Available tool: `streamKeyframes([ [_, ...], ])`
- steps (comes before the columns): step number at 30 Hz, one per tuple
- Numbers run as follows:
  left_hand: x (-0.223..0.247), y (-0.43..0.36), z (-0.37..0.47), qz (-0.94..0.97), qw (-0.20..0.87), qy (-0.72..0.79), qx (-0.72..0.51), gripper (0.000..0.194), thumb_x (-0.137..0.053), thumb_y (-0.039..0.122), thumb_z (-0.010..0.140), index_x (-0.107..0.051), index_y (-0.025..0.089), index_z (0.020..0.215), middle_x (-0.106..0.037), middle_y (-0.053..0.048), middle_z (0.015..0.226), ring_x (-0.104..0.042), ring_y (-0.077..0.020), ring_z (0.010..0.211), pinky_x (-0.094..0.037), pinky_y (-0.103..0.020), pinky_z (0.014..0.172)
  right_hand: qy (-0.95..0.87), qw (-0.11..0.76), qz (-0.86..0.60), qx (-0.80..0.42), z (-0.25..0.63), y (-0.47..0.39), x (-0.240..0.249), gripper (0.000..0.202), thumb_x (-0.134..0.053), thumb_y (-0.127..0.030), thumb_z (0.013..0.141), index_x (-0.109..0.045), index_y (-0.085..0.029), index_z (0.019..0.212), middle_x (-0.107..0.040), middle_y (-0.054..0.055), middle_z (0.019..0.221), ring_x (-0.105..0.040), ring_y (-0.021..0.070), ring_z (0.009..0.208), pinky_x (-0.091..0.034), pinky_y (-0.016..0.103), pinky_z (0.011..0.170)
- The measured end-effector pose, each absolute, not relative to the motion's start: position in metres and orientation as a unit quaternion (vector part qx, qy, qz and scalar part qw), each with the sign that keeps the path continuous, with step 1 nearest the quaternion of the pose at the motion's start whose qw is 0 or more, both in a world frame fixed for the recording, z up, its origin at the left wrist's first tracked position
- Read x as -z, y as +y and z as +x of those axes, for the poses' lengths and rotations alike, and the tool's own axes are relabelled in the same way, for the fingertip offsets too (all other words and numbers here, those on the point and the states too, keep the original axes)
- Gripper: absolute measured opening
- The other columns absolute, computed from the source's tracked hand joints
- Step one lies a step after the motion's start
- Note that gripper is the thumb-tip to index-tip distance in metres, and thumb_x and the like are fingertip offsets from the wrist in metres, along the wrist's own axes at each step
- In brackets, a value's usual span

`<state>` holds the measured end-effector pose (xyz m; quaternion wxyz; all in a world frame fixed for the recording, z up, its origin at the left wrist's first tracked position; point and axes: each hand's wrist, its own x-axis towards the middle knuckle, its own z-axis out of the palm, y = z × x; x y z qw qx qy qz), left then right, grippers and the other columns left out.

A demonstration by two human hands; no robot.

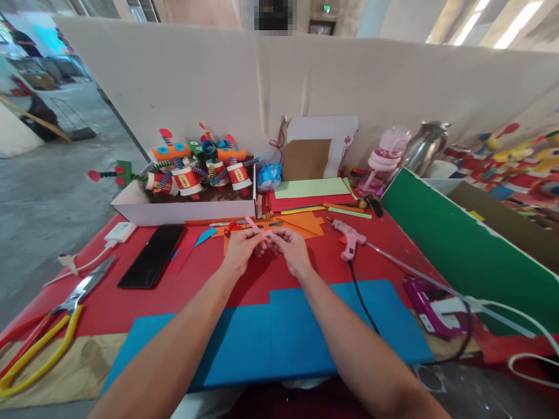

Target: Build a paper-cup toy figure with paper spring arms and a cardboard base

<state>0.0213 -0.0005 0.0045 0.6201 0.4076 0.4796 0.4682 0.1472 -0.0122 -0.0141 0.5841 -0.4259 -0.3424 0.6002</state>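
Over the middle of the red table covering, my left hand (241,249) and my right hand (292,249) meet, fingertips pinched together. Between them is a narrow pink strip (251,223), probably paper, one end sticking up past my left fingers. Part of it is hidden by the fingers. Just beyond my hands lie orange paper pieces (305,226) and a small red-handled tool (233,227). To the right of my right hand rests a pink hot glue gun (350,238) with a clear glue stick (406,265) in its back. Blue sheets (244,337) lie beneath my forearms.
At left are a black phone (152,256), a white adapter (120,233) and large scissors (78,297). A white box (187,213) behind holds several paper-cup figures (187,181). A green-sided box (454,250), a purple device (430,308) and cables stand at right.
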Motion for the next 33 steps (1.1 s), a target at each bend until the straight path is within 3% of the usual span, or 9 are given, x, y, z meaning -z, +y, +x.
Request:
streamKeyframes([
  [9, 0.002, 0.005, 0.018, 0.396, 0.605, 0.472, -0.504, 0.041, -0.082, 0.037, 0.054, -0.068, 0.014, 0.085, -0.067, -0.001, 0.07, -0.06, -0.0128, 0.061, -0.051, -0.027, 0.059, -0.332, 0.548, -0.474, -0.603, 0.153, -0.011, 0.011, 0.031, -0.082, -0.038, 0.055, -0.069, -0.017, 0.073, -0.07, 0.002, 0.063, -0.065, 0.013, 0.058, -0.039, 0.021, 0.05],
  [16, 0.006, 0.008, 0.016, 0.467, 0.511, 0.506, -0.514, 0.027, -0.077, 0.036, 0.06, -0.073, 0.016, 0.078, -0.071, -0.002, 0.076, -0.062, -0.0159, 0.074, -0.048, -0.027, 0.075, -0.321, 0.532, -0.48, -0.619, 0.154, -0.011, 0.01, 0.031, -0.084, -0.039, 0.053, -0.069, -0.017, 0.069, -0.069, 0.001, 0.06, -0.065, 0.012, 0.055, -0.042, 0.019, 0.049],
  [22, 0.002, 0.006, 0.016, 0.544, 0.414, 0.531, -0.501, 0.01, -0.068, 0.027, 0.069, -0.072, 0.018, 0.07, -0.07, -0.001, 0.073, -0.061, -0.0167, 0.078, -0.045, -0.024, 0.075, -0.296, 0.544, -0.451, -0.643, 0.153, -0.01, 0.009, 0.033, -0.087, -0.035, 0.049, -0.067, -0.015, 0.066, -0.068, 0.0, 0.06, -0.065, 0.011, 0.056, -0.055, 0.024, 0.061],
  [33, 0.003, 0.006, 0.015, 0.579, 0.366, 0.527, -0.502, 0.004, -0.068, 0.02, 0.069, -0.073, 0.02, 0.07, -0.072, -0.002, 0.076, -0.063, -0.0184, 0.077, -0.046, -0.026, 0.075, -0.283, 0.535, -0.436, -0.665, 0.156, -0.009, 0.01, 0.026, -0.085, -0.029, 0.056, -0.066, -0.014, 0.065, -0.068, 0.001, 0.06, -0.066, 0.0108, 0.057, -0.057, 0.025, 0.064],
])
